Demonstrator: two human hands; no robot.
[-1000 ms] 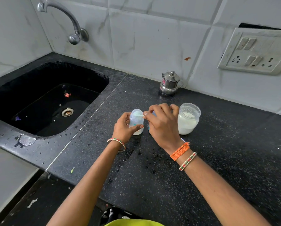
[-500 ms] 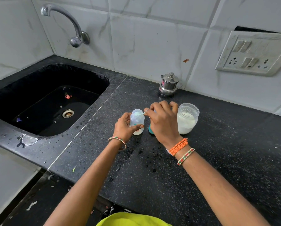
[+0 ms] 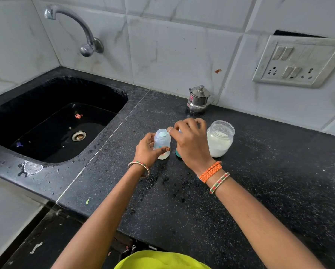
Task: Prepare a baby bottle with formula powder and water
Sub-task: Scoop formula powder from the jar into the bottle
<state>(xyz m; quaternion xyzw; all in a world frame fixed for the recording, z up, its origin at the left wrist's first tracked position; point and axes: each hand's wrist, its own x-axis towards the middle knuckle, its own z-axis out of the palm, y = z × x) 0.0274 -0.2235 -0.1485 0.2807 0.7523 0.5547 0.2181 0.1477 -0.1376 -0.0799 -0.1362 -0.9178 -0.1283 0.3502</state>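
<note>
Baby bottle [image 3: 162, 143] upright on the black speckled countertop [image 3: 260, 181], just right of the sink [image 3: 56, 121], a little white at its bottom; left hand [image 3: 147, 150] wrapped around its body, thumb across the front; right hand [image 3: 192, 142] pinching a small scoop [image 3: 165, 134] over the open bottle mouth, pale powder in its bowl; teal object [image 3: 177, 152] just beside the bottle, mostly hidden behind the right hand, too covered to identify; open clear jar of white powder [image 3: 220, 139] close by the right hand; small steel lidded pot [image 3: 198, 100] behind, by the tiled wall; curved tap [image 3: 73, 26] above the sink; switchboard [image 3: 298, 62] on the wall at right.
</note>
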